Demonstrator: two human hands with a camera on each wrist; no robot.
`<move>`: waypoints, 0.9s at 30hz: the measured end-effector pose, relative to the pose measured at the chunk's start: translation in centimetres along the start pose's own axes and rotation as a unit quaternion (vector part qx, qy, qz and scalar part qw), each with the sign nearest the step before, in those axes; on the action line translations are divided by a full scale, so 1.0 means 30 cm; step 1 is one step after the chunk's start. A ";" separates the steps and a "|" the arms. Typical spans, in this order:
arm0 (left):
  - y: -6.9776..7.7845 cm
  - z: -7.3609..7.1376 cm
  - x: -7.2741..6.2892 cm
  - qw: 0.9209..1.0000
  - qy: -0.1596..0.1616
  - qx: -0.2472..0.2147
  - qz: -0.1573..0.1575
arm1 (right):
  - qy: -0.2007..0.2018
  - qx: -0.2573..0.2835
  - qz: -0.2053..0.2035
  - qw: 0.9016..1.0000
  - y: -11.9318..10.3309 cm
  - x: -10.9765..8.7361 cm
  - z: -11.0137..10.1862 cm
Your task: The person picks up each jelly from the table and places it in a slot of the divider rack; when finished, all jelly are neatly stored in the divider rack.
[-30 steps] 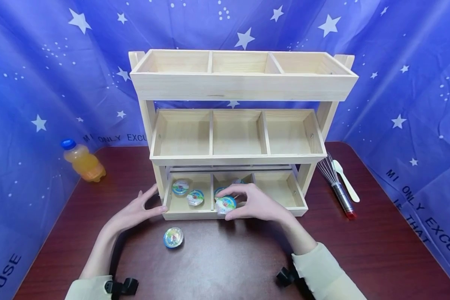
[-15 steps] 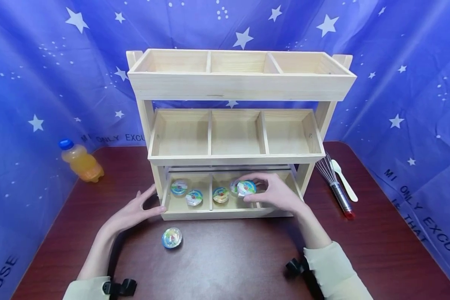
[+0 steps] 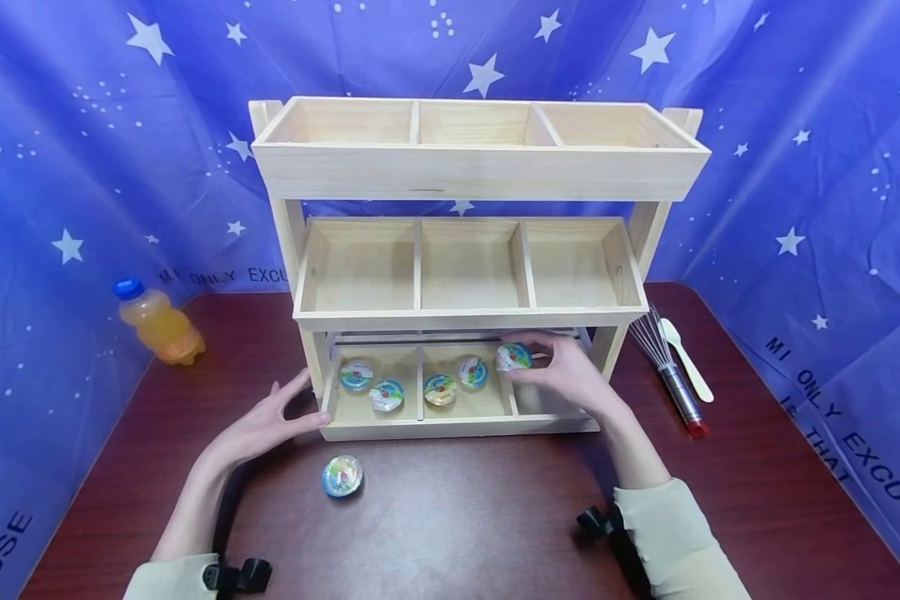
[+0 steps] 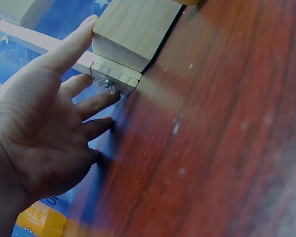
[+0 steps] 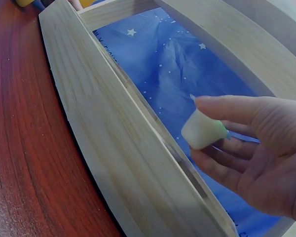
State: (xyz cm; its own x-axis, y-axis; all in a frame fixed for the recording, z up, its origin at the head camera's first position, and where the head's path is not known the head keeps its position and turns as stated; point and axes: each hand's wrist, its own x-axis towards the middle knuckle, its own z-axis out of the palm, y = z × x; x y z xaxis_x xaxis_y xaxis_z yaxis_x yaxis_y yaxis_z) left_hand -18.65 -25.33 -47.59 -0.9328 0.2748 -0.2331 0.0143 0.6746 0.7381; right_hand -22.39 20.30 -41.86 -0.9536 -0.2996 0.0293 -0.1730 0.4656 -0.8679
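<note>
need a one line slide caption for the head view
Right hand holds a jelly cup over the wooden rack's bottom tier; left hand steadies its corner.

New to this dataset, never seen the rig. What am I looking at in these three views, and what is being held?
No robot: a person works bare-handed, wearing three cameras. The head view looks down at a dark red table with a three-tier wooden rack. The wrist views are close-ups of each hand. The right hand pinches a small jelly cup over the bottom tier's right compartment. The left hand, fingers straight, rests against the rack's left front corner. Four cups lie in the bottom tier, one loose cup on the table. Also there: a juice bottle, whisk and spoon.
</note>
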 end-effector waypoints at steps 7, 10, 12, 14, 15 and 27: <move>-0.007 0.003 0.003 1.000 -0.001 -0.002 0.003 | 0.019 -0.017 0.013 1.000 0.031 0.006 -0.004; -0.005 0.003 0.003 1.000 -0.002 -0.004 0.003 | 0.017 -0.020 0.018 0.999 0.049 0.008 -0.007; -0.004 0.003 0.002 1.000 -0.001 -0.003 0.003 | 0.019 -0.023 0.022 0.999 0.058 0.010 -0.009; -0.005 0.002 0.002 1.000 -0.001 -0.003 0.002 | 0.021 -0.030 0.023 0.999 0.064 0.011 -0.009; -0.006 0.002 0.002 1.000 -0.001 -0.002 0.001 | 0.022 -0.036 0.022 0.999 0.066 0.012 -0.010; -0.006 0.001 0.002 1.000 0.003 -0.002 0.002 | 0.023 -0.090 0.042 0.995 0.079 0.015 -0.003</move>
State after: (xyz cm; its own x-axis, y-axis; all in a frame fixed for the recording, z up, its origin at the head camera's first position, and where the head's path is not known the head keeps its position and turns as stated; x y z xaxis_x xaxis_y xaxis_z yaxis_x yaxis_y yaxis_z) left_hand -18.69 -25.41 -47.75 -0.9347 0.2741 -0.2262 0.0168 0.6699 0.7423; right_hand -23.25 21.34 -43.87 -0.9761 -0.2171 -0.0131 -0.1300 0.6308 -0.7650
